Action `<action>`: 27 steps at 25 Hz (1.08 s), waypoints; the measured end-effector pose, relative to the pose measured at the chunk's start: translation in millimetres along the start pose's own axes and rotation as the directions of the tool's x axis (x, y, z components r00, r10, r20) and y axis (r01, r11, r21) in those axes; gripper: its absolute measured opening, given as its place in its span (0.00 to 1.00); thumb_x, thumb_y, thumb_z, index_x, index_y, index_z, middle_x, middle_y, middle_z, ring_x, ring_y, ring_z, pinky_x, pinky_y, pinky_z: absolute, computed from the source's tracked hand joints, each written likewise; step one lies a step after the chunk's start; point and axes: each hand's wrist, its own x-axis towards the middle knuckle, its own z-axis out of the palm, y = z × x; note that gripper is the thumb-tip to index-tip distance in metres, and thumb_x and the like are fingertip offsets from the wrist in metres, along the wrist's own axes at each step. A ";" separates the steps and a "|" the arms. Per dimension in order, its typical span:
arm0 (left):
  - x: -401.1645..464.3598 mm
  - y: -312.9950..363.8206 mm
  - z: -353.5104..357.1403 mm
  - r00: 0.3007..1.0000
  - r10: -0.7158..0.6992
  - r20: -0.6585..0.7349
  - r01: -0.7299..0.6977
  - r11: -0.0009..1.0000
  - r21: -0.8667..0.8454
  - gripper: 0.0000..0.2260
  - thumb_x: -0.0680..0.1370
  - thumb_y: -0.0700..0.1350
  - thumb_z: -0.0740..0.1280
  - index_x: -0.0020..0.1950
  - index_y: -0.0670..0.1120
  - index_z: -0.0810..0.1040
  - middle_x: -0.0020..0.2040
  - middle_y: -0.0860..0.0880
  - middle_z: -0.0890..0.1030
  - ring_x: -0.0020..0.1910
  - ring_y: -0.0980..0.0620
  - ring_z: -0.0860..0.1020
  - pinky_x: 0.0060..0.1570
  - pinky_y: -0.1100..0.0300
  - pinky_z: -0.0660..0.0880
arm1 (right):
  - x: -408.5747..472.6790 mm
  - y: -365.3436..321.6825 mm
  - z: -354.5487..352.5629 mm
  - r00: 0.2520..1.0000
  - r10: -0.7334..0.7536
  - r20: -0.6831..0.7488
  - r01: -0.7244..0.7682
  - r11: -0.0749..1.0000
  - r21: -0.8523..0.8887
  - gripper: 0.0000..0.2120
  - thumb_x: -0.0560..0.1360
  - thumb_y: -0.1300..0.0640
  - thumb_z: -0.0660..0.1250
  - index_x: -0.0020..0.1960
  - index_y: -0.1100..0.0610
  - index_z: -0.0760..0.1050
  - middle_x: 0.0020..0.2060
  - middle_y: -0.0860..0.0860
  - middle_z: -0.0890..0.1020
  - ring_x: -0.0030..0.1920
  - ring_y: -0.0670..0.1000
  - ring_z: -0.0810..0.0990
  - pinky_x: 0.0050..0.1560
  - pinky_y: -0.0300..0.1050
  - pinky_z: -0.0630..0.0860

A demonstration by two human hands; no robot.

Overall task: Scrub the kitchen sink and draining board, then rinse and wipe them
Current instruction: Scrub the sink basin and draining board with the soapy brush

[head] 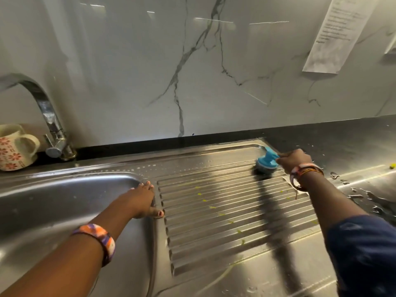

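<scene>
The sink (64, 198) is cut off at the left and lower edges, so only its rim and part of the basin show. The right hand (292, 160) is seen from the back; its fingertips are hidden behind the blue scrub brush (266, 161), though the fingers plainly curl round the brush's blue handle and grip it. The bristles under the blue head are dark and blurred. The brush sits just left of those fingers, pressed onto the far right corner of the ribbed draining board (231, 213), close to the board's back edge.

The left hand (142, 201) lies flat with straight, relaxed fingers, holding nothing. Its fingertips rest on the ridge between basin and board, the thumb touching the board's near-left edge. The brush is well apart from this hand, far to the right of its fingertips.

Small yellow-green specks (212, 207) dot the ribs between the 2 hands. A paper sheet (336, 33) on the marble wall (150, 61) carries print too blurred to read. A floral mug (15, 146), cut off at the left, stands beside the tap (49, 116).
</scene>
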 end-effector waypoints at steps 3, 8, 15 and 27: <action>-1.3 -0.7 1.5 1.000 -0.001 -0.004 0.001 1.000 -0.014 0.38 0.77 0.57 0.61 0.77 0.41 0.46 0.78 0.43 0.45 0.77 0.45 0.48 0.74 0.54 0.51 | -13.5 -15.9 13.6 1.000 -0.008 0.008 0.008 1.000 0.005 0.17 0.77 0.56 0.63 0.63 0.64 0.74 0.52 0.60 0.79 0.48 0.55 0.75 0.49 0.46 0.72; 2.2 -2.6 -6.0 0.999 -0.018 0.033 0.018 1.000 0.013 0.29 0.75 0.59 0.65 0.69 0.43 0.67 0.71 0.44 0.65 0.68 0.47 0.67 0.66 0.57 0.67 | -103.0 -86.4 101.5 0.920 -0.369 0.130 0.369 0.929 0.025 0.14 0.77 0.55 0.61 0.59 0.59 0.78 0.52 0.58 0.82 0.53 0.56 0.80 0.49 0.44 0.74; 4.3 4.7 -15.2 0.997 -0.040 0.065 0.032 0.993 0.118 0.24 0.74 0.60 0.65 0.62 0.45 0.75 0.62 0.46 0.75 0.58 0.49 0.75 0.56 0.59 0.70 | -92.7 -72.3 84.8 0.863 -0.459 0.214 0.472 0.881 -0.014 0.16 0.78 0.54 0.61 0.65 0.53 0.75 0.55 0.56 0.82 0.55 0.55 0.80 0.49 0.42 0.71; 1.3 -4.6 -1.9 0.998 -0.061 0.009 0.059 0.988 0.140 0.35 0.76 0.63 0.59 0.76 0.45 0.57 0.78 0.45 0.47 0.77 0.46 0.43 0.73 0.48 0.40 | -77.4 -66.7 75.8 0.945 -0.324 -0.055 0.308 0.931 -0.195 0.15 0.80 0.52 0.57 0.59 0.59 0.74 0.53 0.58 0.80 0.53 0.58 0.79 0.47 0.45 0.71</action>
